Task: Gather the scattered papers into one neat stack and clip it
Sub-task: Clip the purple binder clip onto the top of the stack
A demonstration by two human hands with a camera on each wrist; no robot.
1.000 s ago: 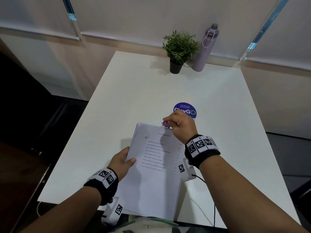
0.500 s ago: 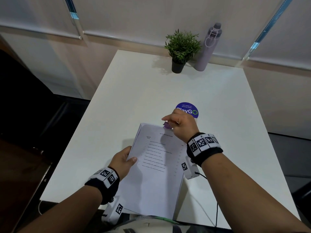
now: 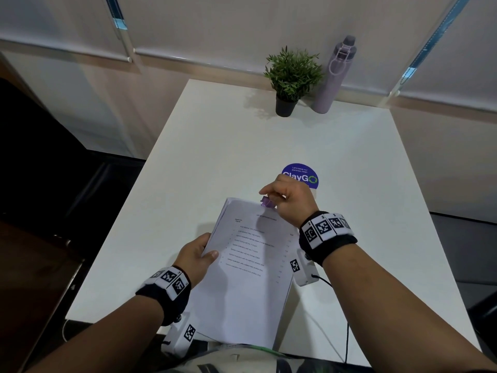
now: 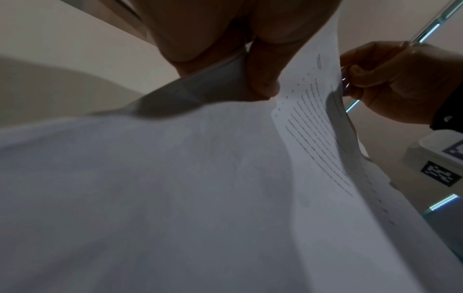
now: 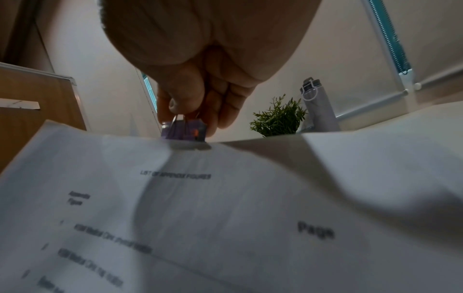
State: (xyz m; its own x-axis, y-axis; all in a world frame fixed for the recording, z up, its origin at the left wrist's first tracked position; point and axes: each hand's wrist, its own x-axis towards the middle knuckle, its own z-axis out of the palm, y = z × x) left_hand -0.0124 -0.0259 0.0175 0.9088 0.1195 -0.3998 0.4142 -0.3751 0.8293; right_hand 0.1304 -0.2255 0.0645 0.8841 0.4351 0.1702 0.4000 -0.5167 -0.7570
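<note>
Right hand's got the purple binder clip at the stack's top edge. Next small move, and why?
Probably let the clip's wire handles go so it bites. The right hand pinches the handles of the purple binder clip, which sits at the top edge of the paper stack. The left hand grips the stack's left edge.

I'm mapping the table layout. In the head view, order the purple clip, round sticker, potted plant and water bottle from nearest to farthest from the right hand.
1. purple clip: pinched by the right hand, at the stack's top edge.
2. round sticker: just beyond the knuckles.
3. and 4. potted plant and water bottle: side by side at the far edge, too close to call.
</note>
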